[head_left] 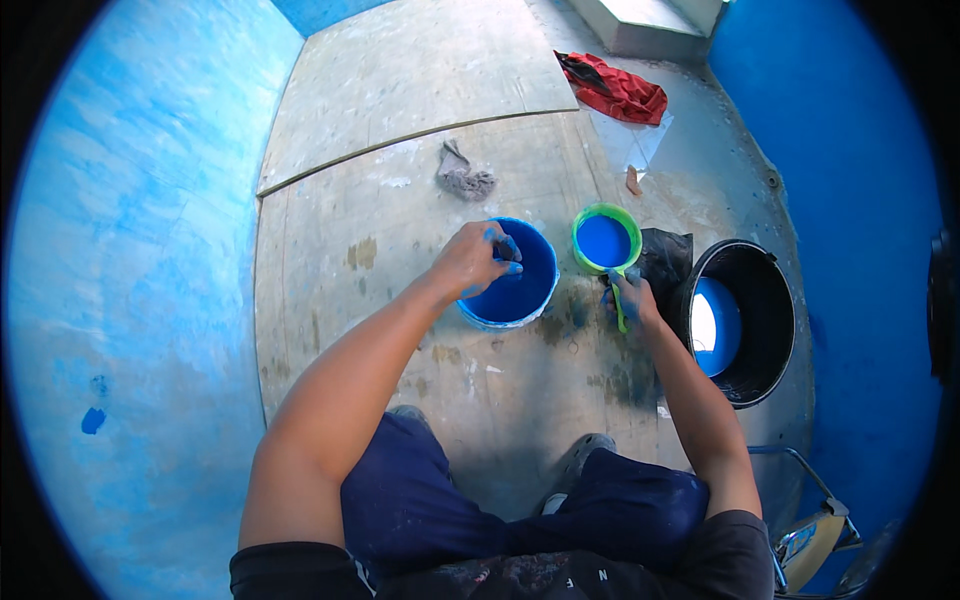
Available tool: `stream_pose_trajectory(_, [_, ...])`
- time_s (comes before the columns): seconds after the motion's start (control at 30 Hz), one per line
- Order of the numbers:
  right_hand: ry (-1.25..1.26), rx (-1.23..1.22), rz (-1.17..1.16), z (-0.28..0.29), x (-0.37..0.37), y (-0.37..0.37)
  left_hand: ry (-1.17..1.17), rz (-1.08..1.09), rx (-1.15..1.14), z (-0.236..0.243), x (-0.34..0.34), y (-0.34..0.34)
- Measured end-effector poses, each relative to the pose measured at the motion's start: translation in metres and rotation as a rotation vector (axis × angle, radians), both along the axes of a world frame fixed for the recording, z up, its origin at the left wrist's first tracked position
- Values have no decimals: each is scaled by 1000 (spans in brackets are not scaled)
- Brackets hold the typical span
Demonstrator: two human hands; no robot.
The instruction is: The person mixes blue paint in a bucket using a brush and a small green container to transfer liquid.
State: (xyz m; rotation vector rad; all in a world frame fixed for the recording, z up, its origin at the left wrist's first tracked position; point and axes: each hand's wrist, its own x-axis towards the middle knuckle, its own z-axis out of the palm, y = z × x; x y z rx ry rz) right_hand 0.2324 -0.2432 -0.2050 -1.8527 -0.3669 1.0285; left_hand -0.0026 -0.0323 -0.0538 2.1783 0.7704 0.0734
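While the left hand (pixel 475 255) curls over a round blue bucket (pixel 542 262), hold unclear, the right hand (pixel 634 298) grips a full green plastic dipper (pixel 606 210) alongside by its handle (pixel 622 320): likely end-heavy, slippery, best held there.

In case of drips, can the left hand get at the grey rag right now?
Probably yes: the grey rag lies just beyond the blue bucket with only bare board between, though the left hand seems busy gripping something dark there.

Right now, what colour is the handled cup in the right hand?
The handled cup is bright green, with blue liquid inside; the head view shows it best.
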Motion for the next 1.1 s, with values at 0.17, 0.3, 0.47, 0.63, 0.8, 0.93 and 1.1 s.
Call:
stream_pose_trajectory(0.17, [-194, 72, -63, 2, -2, 4, 105, -72, 107, 1, -1, 0])
stream_pose_trajectory(0.3, [-338, -8, 27, 15, 2, 4, 127, -130, 236, -6, -8, 4])
stream_pose_trajectory(0.47, [-405, 48, 79, 61, 6, 3, 223, -112, 342, -9, -10, 3])
stream_pose_trajectory(0.63, [-533, 57, 84, 100, -9, 9, 227, -92, 231, -3, -12, 5])
stream_pose_trajectory(0.8, [-678, 58, 155, 128, -25, 13, 158, -107, 262, -9, -14, 5])
stream_pose_trajectory(0.93, [-709, 81, 181, 151, -45, 16, 194, -133, 142, -9, -10, 9])
stream_pose_trajectory(1.1, [-756, 85, 228, 164, -55, 17, 192, -117, 103, -6, -8, 7])
